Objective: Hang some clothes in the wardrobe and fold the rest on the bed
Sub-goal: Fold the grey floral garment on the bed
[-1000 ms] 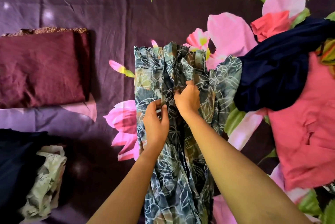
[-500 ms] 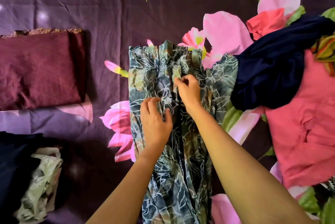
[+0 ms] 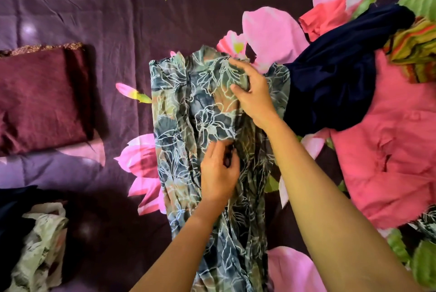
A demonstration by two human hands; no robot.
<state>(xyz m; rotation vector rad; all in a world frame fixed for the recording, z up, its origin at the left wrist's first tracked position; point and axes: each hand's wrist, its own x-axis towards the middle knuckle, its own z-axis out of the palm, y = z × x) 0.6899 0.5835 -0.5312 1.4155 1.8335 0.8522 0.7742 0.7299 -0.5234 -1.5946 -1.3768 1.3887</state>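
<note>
A blue-green garment with a white floral line print lies lengthwise on the purple flowered bedsheet, running from the middle of the bed down toward me. My right hand grips a fold of its upper edge between thumb and fingers. Lower down, my left hand pinches the same fabric at the edge of that flap. The flap lies spread flat between the two hands.
A folded maroon cloth lies at the left. A dark garment and a pale printed one sit at the lower left. To the right are a navy garment, a pink one and a striped green-orange cloth.
My right hand moved up and to the right, drawing the bunched fabric out into a flat flap. My left hand stayed lower on the garment and now pinches the flap's edge.
</note>
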